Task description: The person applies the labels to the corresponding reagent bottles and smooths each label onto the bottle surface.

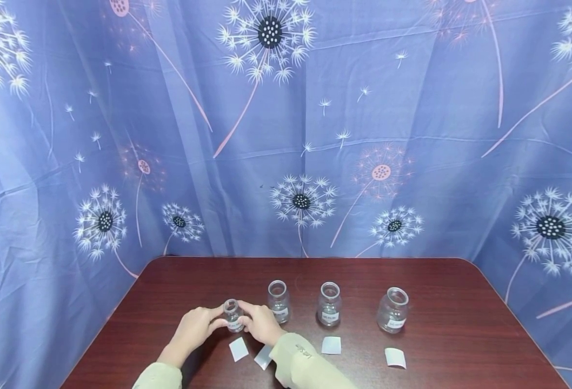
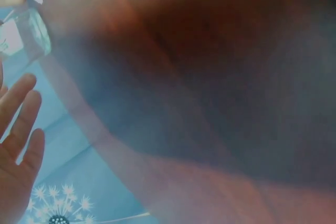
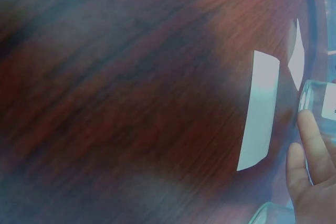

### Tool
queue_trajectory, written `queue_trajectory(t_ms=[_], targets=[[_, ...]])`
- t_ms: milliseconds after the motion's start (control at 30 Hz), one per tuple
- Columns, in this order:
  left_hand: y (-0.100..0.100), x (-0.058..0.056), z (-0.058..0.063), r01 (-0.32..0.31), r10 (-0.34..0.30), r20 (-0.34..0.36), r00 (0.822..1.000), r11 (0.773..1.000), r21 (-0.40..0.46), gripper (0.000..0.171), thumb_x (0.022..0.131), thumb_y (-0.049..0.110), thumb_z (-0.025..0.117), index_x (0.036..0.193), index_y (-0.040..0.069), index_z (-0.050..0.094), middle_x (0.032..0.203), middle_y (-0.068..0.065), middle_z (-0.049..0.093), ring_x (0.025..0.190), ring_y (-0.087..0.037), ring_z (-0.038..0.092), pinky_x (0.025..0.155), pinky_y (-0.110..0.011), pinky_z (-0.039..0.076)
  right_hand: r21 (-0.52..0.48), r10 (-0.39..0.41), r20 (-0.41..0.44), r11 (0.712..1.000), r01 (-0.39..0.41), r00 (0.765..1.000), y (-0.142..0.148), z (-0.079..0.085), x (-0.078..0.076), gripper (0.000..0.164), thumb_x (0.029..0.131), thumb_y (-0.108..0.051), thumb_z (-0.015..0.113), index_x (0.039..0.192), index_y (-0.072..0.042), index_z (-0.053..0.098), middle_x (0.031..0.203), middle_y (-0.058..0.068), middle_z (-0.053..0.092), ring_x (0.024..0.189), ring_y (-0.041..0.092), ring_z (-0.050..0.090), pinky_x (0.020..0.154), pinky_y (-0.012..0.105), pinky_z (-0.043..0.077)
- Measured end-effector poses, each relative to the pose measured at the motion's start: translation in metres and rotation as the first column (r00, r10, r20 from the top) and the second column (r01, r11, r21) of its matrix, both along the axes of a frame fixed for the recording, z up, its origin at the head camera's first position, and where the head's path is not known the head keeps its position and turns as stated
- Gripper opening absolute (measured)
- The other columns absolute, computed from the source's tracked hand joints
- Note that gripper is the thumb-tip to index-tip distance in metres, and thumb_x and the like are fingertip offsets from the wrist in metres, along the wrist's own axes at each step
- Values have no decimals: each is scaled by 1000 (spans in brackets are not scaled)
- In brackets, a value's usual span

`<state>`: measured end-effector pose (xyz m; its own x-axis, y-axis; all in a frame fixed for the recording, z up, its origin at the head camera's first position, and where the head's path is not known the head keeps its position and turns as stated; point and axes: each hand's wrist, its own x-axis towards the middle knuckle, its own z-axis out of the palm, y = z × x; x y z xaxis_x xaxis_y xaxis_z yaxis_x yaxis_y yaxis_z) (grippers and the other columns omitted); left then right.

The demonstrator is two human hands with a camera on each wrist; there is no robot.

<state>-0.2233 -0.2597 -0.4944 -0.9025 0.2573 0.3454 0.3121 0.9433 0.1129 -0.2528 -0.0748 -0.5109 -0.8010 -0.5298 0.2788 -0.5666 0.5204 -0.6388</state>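
A small clear glass jar (image 1: 231,308) with a white label stands at the left of the row. My left hand (image 1: 194,328) holds its left side with index finger and thumb; the other fingers spread loosely in the left wrist view. From the right, my right hand (image 1: 261,323) grips the same jar, its thumb low by the label. The left wrist view catches part of the jar (image 2: 38,38) at its edge, and the right wrist view shows a bit of it (image 3: 311,94) by the fingertips. The label's print is too small to read.
Three larger labelled jars stand to the right: one (image 1: 277,297) just behind my right hand, a second (image 1: 329,305), and a third (image 1: 393,310). White paper pieces lie in front: one (image 1: 239,349), another (image 1: 263,357) partly under the right sleeve, and two more (image 1: 331,345), (image 1: 395,357) farther right.
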Motion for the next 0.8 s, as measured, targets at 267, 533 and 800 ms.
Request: queue_trajectory(t_ms=[267, 533, 800], targets=[[-3, -5, 0, 49, -49, -36, 998, 999, -14, 38, 68, 46, 60, 97, 22, 69, 74, 1, 69, 63, -17, 63, 54, -30, 47, -13, 4, 23, 1000, -3, 1000, 2, -1, -1, 40, 83, -21, 57, 123, -18, 52, 69, -1, 68, 49, -3, 57, 50, 10, 38], [-8, -4, -7, 58, -65, -155, 986, 997, -52, 44, 63, 49, 63, 99, 24, 68, 72, 4, 69, 61, -15, 62, 54, -28, 46, 61, 27, 0, 998, -27, 1000, 4, 2, 0, 42, 85, -24, 56, 126, -24, 47, 68, -3, 67, 53, -4, 55, 51, 12, 39], [-9, 0, -14, 32, -40, -92, 995, 996, -82, 63, 59, 54, 65, 113, 23, 58, 69, 9, 65, 59, -9, 59, 53, -26, 44, 138, 95, 14, 986, -96, 995, 4, 7, 3, 61, 78, -29, 64, 132, -17, 38, 103, 4, 66, 72, 6, 62, 62, 17, 44]])
